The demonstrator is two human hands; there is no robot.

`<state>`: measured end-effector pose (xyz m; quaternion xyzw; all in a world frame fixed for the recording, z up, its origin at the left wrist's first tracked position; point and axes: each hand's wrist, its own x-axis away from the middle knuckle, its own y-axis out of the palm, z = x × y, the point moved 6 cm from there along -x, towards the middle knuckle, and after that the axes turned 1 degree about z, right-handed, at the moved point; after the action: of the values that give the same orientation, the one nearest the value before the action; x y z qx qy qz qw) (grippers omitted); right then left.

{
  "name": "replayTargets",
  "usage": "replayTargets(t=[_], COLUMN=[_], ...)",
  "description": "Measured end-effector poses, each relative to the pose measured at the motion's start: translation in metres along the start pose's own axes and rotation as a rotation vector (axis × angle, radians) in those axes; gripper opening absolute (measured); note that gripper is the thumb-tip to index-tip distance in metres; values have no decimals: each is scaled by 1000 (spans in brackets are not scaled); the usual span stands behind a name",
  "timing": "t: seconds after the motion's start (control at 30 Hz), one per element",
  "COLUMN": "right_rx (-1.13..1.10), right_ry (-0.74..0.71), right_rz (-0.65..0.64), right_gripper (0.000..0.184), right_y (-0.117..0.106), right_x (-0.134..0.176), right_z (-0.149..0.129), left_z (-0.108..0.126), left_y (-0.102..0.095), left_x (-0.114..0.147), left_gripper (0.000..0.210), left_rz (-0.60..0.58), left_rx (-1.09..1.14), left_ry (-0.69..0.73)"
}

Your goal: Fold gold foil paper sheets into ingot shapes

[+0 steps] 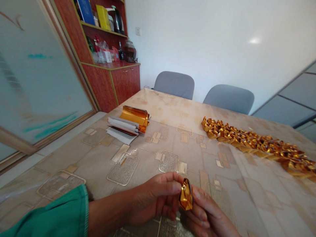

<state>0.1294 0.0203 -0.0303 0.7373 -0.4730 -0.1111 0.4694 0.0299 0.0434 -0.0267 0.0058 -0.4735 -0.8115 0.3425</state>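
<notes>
Between my two hands, low over the near part of the table, is a small folded piece of shiny gold foil paper (186, 195). The fingers and thumb of my left hand (158, 194) pinch it on its left side. On its right side my right hand (206, 210) grips it between thumb and fingers. The right fingertips are partly hidden behind the foil piece. Further back on the left lies a stack of gold and white foil sheets (134, 119), curled over. Rows of folded gold foil pieces (249, 141) stand along the table's right side.
A patterned cloth (170, 141) covers the table. Two grey chairs (174, 85) stand behind its far edge. A red-brown cabinet (125, 84) with shelves of bottles and boxes is at the back left, beside a frosted glass door (44, 75).
</notes>
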Motion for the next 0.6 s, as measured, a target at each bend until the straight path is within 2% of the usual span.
replayTargets(t=[0.17, 0.4, 0.5, 0.6], right_rx=[92, 181, 176, 152], right_ry=[3, 14, 17, 4], right_rz=[3, 17, 42, 65], right_gripper=[35, 45, 46, 43], right_y=[-5, -4, -3, -4], right_x=[0, 0, 2, 3], right_z=[7, 7, 5, 3], left_z=[3, 3, 2, 1], left_y=[2, 4, 3, 2], left_x=[1, 0, -1, -2], left_gripper=[38, 30, 32, 38], left_rz=[48, 113, 82, 23], left_rx=[-119, -161, -124, -44], left_ry=[6, 50, 72, 32])
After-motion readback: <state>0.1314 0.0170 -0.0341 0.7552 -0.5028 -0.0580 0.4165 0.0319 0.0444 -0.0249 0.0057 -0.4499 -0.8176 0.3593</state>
